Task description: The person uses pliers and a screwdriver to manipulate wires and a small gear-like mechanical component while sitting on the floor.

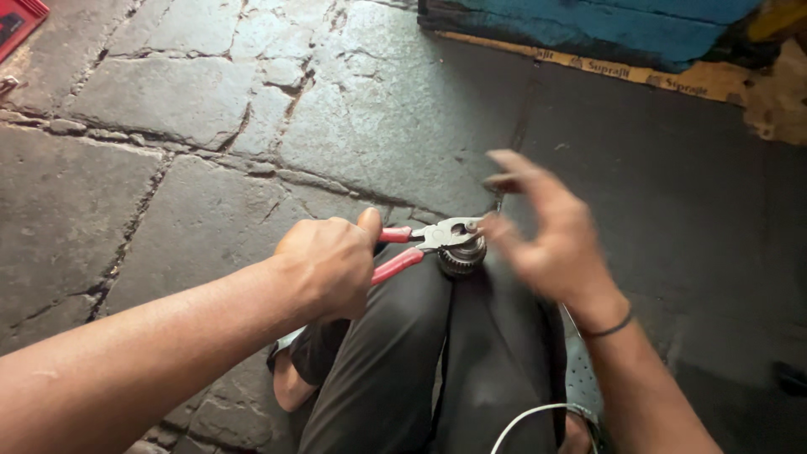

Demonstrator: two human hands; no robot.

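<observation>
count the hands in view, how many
2: the left hand grips the red-handled pliers, whose jaws sit over a round metal chuck at the knees; the right hand, blurred and open, hovers just right of the chuck.

Cracked stone floor [168, 109]; dark mat [672, 193], red box [17, 21] lying on it.

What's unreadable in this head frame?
- Right hand: motion-blurred; finger contact with the round toothed metal part unclear.
- Metal part: top covered by the pliers, underside hidden between the knees.
- Pliers grips: ends buried in the left hand.
- White cable: cut off by the bottom edge.
- Red object: cropped at the top-left corner.
</observation>
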